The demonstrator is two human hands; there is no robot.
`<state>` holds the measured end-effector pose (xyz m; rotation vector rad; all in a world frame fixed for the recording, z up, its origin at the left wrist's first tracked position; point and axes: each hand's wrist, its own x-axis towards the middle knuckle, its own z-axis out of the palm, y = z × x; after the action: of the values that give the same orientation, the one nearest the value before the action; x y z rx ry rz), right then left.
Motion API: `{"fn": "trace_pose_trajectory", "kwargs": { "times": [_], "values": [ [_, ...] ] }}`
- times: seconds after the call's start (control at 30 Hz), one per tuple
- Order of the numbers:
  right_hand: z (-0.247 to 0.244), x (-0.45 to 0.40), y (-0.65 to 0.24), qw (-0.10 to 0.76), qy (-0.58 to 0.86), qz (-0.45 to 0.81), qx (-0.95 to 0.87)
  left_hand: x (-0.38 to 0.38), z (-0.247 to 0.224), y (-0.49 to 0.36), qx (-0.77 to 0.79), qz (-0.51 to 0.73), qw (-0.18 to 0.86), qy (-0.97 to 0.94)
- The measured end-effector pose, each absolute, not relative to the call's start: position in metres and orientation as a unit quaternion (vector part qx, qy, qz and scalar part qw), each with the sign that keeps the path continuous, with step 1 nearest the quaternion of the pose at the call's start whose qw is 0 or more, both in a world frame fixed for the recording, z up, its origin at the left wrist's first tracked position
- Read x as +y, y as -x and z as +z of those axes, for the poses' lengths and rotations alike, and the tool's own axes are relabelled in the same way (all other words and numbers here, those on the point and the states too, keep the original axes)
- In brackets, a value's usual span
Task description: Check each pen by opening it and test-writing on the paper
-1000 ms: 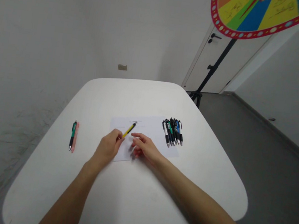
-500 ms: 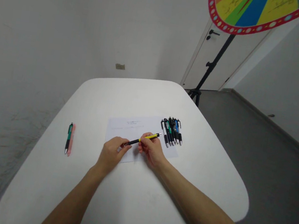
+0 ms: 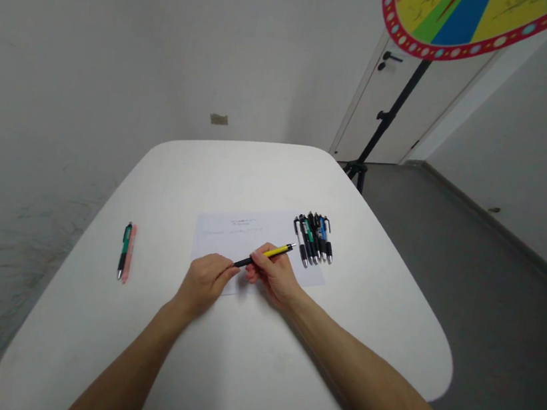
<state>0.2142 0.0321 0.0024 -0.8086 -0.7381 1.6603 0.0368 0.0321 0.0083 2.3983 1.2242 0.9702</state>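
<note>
A yellow and black pen is held between my two hands above a white sheet of paper. My right hand is closed round the pen's middle, with the yellow barrel pointing up to the right. The fingers of my left hand pinch its black lower end, and they hide the tip. Faint lines of writing show on the upper part of the sheet. Just right of my right hand, a row of several pens lies side by side, partly over the paper's right edge.
On the table's left side, a green and black pen lies beside a pink pen. The white table has rounded corners. Behind it on the right, a colourful wheel stands on a black tripod before a door.
My right hand's fingers have shifted slightly down the pen towards its black end. My left fingers have closed more over the tip. The pen stays above the paper.
</note>
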Motion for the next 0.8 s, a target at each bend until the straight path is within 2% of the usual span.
{"fn": "trace_pose_trajectory", "kwargs": {
  "times": [0.2, 0.43, 0.6, 0.8],
  "values": [
    [0.001, 0.031, -0.209, 0.551, 0.329, 0.701, -0.310, 0.031, 0.007, -0.039, 0.485, 0.340, 0.316, -0.742],
    [0.000, 0.033, -0.209, 0.575, 0.338, 0.686, -0.291, 0.031, 0.009, -0.046, 0.504, 0.409, 0.256, -0.716],
    [0.001, 0.031, -0.208, 0.575, 0.336, 0.690, -0.284, 0.031, 0.009, -0.047, 0.522, 0.385, 0.228, -0.727],
    [-0.001, 0.031, -0.208, 0.573, 0.332, 0.692, -0.288, 0.030, 0.006, -0.044, 0.514, 0.397, 0.250, -0.718]
  ]
}}
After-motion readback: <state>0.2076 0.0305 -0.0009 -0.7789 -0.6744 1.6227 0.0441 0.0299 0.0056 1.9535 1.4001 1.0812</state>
